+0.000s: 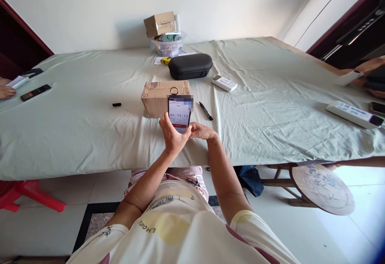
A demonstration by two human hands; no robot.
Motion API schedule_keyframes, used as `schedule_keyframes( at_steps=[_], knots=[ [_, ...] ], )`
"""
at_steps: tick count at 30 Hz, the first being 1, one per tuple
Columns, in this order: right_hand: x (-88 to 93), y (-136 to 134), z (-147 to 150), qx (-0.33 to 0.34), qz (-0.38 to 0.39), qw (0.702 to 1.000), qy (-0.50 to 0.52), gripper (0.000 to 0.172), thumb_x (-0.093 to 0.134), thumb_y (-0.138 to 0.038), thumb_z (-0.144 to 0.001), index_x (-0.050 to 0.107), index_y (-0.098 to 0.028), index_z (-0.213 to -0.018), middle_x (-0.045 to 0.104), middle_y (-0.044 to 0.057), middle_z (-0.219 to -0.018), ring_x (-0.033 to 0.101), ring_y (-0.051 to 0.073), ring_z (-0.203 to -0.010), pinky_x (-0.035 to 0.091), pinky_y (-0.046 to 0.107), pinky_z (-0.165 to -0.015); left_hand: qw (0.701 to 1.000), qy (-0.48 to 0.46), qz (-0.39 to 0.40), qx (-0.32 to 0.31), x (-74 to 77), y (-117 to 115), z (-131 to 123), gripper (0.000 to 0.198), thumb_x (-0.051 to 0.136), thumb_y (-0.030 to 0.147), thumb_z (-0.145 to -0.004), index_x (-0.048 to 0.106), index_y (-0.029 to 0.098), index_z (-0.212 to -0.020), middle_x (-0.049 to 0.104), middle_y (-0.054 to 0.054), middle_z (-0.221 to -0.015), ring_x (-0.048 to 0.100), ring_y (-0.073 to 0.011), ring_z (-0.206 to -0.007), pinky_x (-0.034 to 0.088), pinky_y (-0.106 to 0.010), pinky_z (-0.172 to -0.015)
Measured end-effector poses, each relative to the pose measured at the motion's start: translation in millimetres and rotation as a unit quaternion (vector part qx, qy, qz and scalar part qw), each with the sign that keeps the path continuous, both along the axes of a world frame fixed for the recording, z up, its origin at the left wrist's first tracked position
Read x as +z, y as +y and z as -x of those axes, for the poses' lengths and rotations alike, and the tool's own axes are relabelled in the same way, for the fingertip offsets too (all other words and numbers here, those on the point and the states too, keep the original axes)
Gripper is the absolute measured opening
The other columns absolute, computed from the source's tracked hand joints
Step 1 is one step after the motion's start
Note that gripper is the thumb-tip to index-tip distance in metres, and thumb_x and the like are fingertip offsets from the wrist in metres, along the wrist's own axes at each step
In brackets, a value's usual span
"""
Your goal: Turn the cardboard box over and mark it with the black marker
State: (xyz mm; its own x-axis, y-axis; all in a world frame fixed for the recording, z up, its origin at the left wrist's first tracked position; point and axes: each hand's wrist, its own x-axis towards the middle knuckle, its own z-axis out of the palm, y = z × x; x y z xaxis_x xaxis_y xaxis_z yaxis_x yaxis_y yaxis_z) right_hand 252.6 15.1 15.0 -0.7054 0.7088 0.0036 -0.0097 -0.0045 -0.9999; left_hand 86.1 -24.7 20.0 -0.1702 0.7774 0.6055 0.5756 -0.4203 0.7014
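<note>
A smartphone (179,113) is held up over the near side of the table, its lit screen showing a timer at 00:33:13. My left hand (173,135) grips its lower part, thumb along the left edge. At the lower right corner my right hand (202,131) closes on the phone too, its fingertips partly hidden. Just behind the phone sits a cardboard box (156,99) with a dark ring (174,90) on it. A black marker (206,110) without its cap lies right of the phone; a black cap (116,104) lies left of the box.
Farther back are a black hard case (190,66), a white boxy device (224,83) and a clear tub (169,47) with a carton (160,24) on top. Other people's hands show at both table ends, near a phone (35,92) and another white device (354,114).
</note>
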Motion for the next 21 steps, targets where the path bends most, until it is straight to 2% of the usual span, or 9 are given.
schedule_keyframes(
  at_steps=[2, 4, 7, 10, 14, 18, 21],
  knots=[
    [3.6, -0.3, 1.6, 0.001, 0.008, 1.0, 0.014, 0.044, 0.093, -0.052, -0.073, 0.072, -0.017, -0.091, 0.079, 0.001, -0.081, 0.075, 0.015, -0.077, 0.059, 0.026, -0.072, 1.0, 0.003, 0.005, 0.014, -0.9, 2.5, 7.7, 0.107, 0.086, 0.042, -0.076, 0.027, 0.011, -0.16, 0.046, -0.03, -0.154, 0.043, -0.0452, -0.15, 0.035, -0.063, -0.127],
    [8.0, -0.9, 1.7, -0.006, 0.013, 1.0, 0.027, 0.051, 0.094, -0.052, -0.074, 0.074, -0.019, -0.108, 0.081, 0.003, -0.091, 0.077, 0.016, -0.085, 0.06, 0.027, -0.076, 0.999, 0.006, 0.015, 0.046, -1.2, 8.3, 22.9, 0.107, 0.086, 0.042, -0.077, 0.027, 0.012, -0.161, 0.044, -0.029, -0.156, 0.041, -0.0453, -0.152, 0.034, -0.063, -0.128],
    [12.2, -1.1, 0.2, -0.056, 0.012, 0.997, 0.045, 0.062, 0.091, -0.052, -0.079, 0.071, -0.022, -0.13, 0.083, 0.006, -0.102, 0.076, 0.016, -0.089, 0.059, 0.027, -0.079, 0.993, 0.007, 0.045, 0.113, 1.3, 22.7, 61.1, 0.11, 0.086, 0.038, -0.075, 0.025, 0.014, -0.163, 0.04, -0.028, -0.159, 0.036, -0.0442, -0.154, 0.033, -0.062, -0.129],
    [11.3, 0.6, -0.5, -0.115, 0.008, 0.992, 0.053, 0.058, 0.088, -0.051, -0.082, 0.072, -0.023, -0.13, 0.082, 0.006, -0.103, 0.075, 0.015, -0.087, 0.058, 0.028, -0.079, 0.975, 0.013, 0.13, 0.177, 7.0, 38.8, 110.1, 0.11, 0.084, 0.029, -0.071, 0.026, 0.005, -0.161, 0.043, -0.03, -0.154, 0.038, -0.0423, -0.152, 0.035, -0.056, -0.13],
    [8.2, 3.0, 0.9, -0.144, 0.005, 0.988, 0.054, 0.056, 0.087, -0.049, -0.082, 0.072, -0.022, -0.129, 0.082, 0.006, -0.104, 0.075, 0.016, -0.089, 0.058, 0.029, -0.081, 0.939, 0.053, 0.254, 0.225, 11.6, 53.5, 166.3, 0.099, 0.08, 0.021, -0.07, 0.036, 0.0, -0.156, 0.052, -0.028, -0.143, 0.046, -0.0415, -0.147, 0.042, -0.054, -0.126],
    [9.4, 2.7, 2.2, -0.164, 0.002, 0.985, 0.048, 0.054, 0.086, -0.049, -0.082, 0.073, -0.022, -0.128, 0.082, 0.007, -0.104, 0.074, 0.016, -0.089, 0.058, 0.03, -0.083, 0.911, 0.092, 0.32, 0.243, 7.9, 61.3, 195.6, 0.08, 0.078, 0.02, -0.07, 0.052, 0.001, -0.143, 0.058, -0.031, -0.139, 0.052, -0.0463, -0.143, 0.046, -0.061, -0.119],
    [11.5, 1.5, 2.4, -0.181, 0.002, 0.983, 0.032, 0.053, 0.085, -0.049, -0.082, 0.073, -0.022, -0.127, 0.082, 0.006, -0.103, 0.073, 0.016, -0.09, 0.058, 0.03, -0.082, 0.897, 0.139, 0.344, 0.241, 4.3, 64.2, 203.8, 0.084, 0.079, 0.023, -0.072, 0.049, -0.002, -0.146, 0.059, -0.036, -0.141, 0.055, -0.048, -0.141, 0.045, -0.063, -0.119]
  ],
)
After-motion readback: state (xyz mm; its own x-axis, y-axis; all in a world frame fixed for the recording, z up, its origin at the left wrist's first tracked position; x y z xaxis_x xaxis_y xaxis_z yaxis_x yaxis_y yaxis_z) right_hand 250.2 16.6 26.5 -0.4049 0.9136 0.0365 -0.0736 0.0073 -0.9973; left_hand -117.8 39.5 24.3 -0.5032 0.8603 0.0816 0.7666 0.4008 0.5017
